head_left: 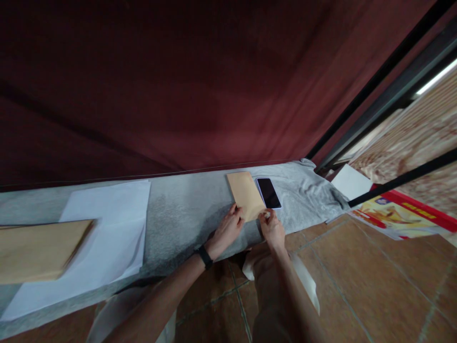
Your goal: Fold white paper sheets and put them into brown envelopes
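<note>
A flat rectangle of brown paper (246, 193) lies slanted on the grey cloth, in front of me. Whether it is a folded sheet or an envelope I cannot tell. My left hand (227, 226), with a black watch band on the wrist, has its fingers closed at the paper's near left edge. At the near right corner, my right hand (273, 231) pinches the paper between thumb and fingertips. A dark-screened phone (269, 193) in a pale case lies just right of the paper, beyond my right hand.
White sheets (117, 224) lie to the left, with a stack of brown paper (43, 250) partly over them. Grey cloth (182, 214) covers the narrow surface against a dark red wall (178, 85). A colourful box (403, 214) and black bars (378, 85) stand at the right.
</note>
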A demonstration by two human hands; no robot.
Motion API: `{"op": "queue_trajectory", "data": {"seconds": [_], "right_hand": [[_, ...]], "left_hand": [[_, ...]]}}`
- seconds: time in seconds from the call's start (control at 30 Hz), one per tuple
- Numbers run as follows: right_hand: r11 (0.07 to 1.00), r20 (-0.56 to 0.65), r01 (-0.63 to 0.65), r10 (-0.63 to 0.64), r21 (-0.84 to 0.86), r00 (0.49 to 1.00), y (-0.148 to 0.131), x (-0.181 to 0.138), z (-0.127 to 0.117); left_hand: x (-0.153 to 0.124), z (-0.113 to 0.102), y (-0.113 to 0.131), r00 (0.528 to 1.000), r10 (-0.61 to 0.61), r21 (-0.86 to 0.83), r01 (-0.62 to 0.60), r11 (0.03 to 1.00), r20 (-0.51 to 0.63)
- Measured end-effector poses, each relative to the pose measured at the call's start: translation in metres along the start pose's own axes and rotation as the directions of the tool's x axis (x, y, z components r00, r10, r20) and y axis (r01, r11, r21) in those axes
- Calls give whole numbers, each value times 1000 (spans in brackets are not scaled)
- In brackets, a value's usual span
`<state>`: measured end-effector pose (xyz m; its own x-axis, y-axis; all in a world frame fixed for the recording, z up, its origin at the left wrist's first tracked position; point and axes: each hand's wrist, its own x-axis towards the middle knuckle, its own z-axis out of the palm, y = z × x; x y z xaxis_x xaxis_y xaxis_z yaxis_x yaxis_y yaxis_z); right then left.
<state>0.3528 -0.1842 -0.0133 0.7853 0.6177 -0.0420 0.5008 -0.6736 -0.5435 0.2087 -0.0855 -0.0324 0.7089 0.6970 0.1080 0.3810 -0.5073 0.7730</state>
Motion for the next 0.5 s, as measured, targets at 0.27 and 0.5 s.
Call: {"op": "queue_trajectory", "data": {"seconds": [0.27, 0.5], "right_hand": [[1000, 0, -2, 2, -20, 1000, 1, -1, 0], [980, -37, 136, -132, 147, 991, 3, 1, 5]], "left_hand": [[-4, -4, 3, 1000, 25, -15, -25, 1000, -2], [-24, -33, -3, 999, 41, 42, -41, 998, 2]]}}
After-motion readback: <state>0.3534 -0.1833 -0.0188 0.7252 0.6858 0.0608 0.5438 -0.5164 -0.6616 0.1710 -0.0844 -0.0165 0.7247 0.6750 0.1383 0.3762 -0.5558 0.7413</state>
